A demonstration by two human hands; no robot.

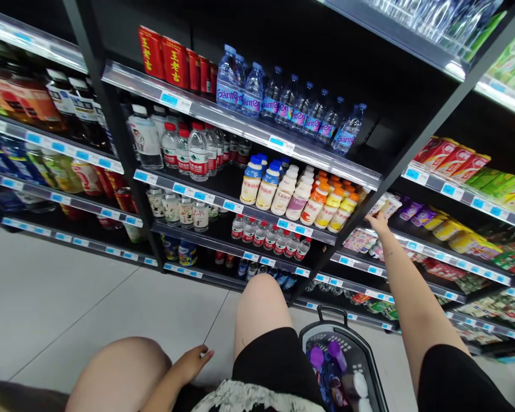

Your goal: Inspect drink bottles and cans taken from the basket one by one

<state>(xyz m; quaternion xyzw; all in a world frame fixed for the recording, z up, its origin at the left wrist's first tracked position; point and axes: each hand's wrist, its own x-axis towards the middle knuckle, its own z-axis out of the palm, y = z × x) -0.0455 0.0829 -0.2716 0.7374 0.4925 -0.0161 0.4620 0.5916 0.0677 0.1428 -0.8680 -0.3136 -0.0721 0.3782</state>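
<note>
My right hand (378, 222) is stretched out to a shelf at the right, its fingers closed about the lower part of a small white package (389, 206). The package's exact kind is too small to make out, and the hand hides part of it. Purple-topped packs (412, 210) stand just right of it. Low between my knees is my left hand (192, 364), with nothing seen in it; its fingers are loosely bent and a little apart. Close to my right leg, a grey shopping basket (371, 357) on the floor holds purple-capped containers (337, 353) and white-lidded ones (360, 384).
Black shelving with price strips (242, 208) spans the view. It carries yogurt drink bottles (285, 191), red-capped water bottles (198, 151), blue-tinted water bottles (253, 91) and red cartons (174, 62). A dark upright (433, 123) slants beside my reaching arm. Grey tiles (81, 286) cover the floor.
</note>
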